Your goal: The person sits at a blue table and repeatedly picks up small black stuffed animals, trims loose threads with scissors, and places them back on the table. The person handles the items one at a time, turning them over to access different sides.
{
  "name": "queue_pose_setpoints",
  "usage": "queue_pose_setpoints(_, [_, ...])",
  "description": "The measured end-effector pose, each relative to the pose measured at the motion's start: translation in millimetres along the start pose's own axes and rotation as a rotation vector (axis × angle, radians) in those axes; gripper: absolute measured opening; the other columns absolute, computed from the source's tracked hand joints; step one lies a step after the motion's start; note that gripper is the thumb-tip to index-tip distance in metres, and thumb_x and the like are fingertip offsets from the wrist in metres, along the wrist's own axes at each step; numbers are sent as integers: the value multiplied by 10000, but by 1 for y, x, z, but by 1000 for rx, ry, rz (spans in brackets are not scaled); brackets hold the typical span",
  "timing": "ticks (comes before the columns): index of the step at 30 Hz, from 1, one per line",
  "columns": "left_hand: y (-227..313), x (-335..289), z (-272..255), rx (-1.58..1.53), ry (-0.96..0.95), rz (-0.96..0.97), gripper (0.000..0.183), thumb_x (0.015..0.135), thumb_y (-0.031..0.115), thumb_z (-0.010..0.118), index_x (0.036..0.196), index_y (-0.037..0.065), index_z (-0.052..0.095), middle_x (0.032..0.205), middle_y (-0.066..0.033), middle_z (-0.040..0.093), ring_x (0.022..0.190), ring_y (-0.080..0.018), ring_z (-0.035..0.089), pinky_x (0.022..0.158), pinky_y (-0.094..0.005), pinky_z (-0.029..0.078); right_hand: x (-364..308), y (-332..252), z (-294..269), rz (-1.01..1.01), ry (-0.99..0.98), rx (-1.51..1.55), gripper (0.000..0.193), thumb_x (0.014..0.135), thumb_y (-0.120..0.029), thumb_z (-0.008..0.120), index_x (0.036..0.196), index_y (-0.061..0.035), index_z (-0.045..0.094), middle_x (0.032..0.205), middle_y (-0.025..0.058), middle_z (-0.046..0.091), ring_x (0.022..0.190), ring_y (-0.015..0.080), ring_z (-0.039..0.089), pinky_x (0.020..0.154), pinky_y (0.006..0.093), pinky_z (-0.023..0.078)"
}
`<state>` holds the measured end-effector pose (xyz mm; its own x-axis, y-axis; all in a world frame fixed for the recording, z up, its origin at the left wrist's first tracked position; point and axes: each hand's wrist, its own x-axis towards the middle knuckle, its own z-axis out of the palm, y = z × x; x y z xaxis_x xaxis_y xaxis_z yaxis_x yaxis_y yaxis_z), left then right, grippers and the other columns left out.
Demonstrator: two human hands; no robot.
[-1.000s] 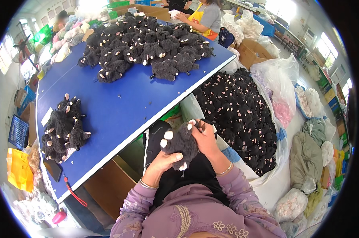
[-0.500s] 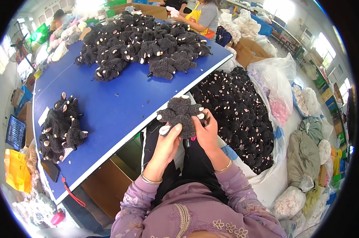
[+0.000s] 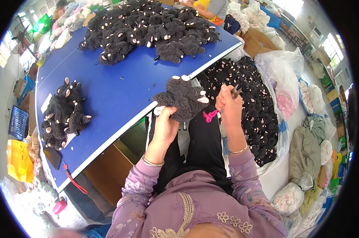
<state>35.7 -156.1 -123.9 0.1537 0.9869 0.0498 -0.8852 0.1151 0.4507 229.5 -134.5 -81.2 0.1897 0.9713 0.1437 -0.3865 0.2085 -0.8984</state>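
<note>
My left hand (image 3: 165, 126) is closed on a black fluffy plush toy (image 3: 179, 97), its thumb pressed near the lower left edge. White tips stick out at the toy's top and right side, and a dark strip hangs below it. To the right of the toy and apart from it, my right hand (image 3: 230, 106) is raised in a fist around thread snips (image 3: 236, 92). The dark metal points of the snips show above the fingers. A knotted pink cord (image 3: 211, 116) hangs out on the fist's left side.
A blue table (image 3: 108, 91) carries a big heap of black plush toys (image 3: 147, 29) at its far side and a smaller pile (image 3: 64, 115) at left. On my right, a large sack (image 3: 251, 115) holds many black pieces. A phone (image 3: 52, 158) lies near the table's corner.
My right hand has let go of the toy and moved right and up, bringing the snips and pink cord into view. The left hand still holds the toy, now turned and slightly higher.
</note>
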Motion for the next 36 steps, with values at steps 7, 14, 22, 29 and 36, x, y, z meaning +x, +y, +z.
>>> queue_pose_setpoints(7, [2, 2, 3, 42, 4, 4, 339, 811, 42, 495, 1144, -6, 537, 1181, -98, 586, 1117, -232, 546, 1004, -395, 396, 7, -20, 12, -78, -195, -318, 174, 944, -183, 541, 885, -24, 579, 710, -20, 484, 510, 30, 341, 468, 205, 297])
queue_pose_setpoints(14, [-3, 2, 2, 186, -27, 49, 459, 802, 29, 467, 1260, -8, 474, 1244, -98, 555, 1172, -241, 523, 1031, -396, 389, 9, -13, 28, -364, -440, -700, 114, 816, -83, 710, 892, -27, 645, 829, -2, 561, 649, 33, 469, 540, 189, 395])
queue_pose_setpoints(22, [26, -6, 5, 577, -110, -203, 261, 820, 44, 548, 1070, -1, 608, 1018, -51, 636, 954, -151, 592, 871, -306, 464, 25, -36, -13, -115, -132, -440, 168, 841, -176, 686, 841, -12, 647, 768, -13, 604, 586, 9, 438, 509, 191, 349])
queue_pose_setpoints(29, [31, 2, -1, 997, -400, -432, 367, 853, 121, 641, 1185, 4, 539, 1053, -19, 598, 968, -98, 548, 865, -271, 443, -9, -24, 13, 134, -857, -794, 257, 798, -180, 722, 984, -26, 632, 786, -7, 600, 726, 70, 513, 652, 234, 440])
queue_pose_setpoints(36, [29, -8, -1, 239, -177, -11, 788, 828, 451, 657, 1409, 16, 350, 1308, -145, 487, 1194, -241, 507, 1030, -373, 401, -22, 10, 15, 126, -583, -538, 276, 847, -168, 664, 1048, 5, 587, 757, -12, 574, 615, 32, 488, 546, 220, 419])
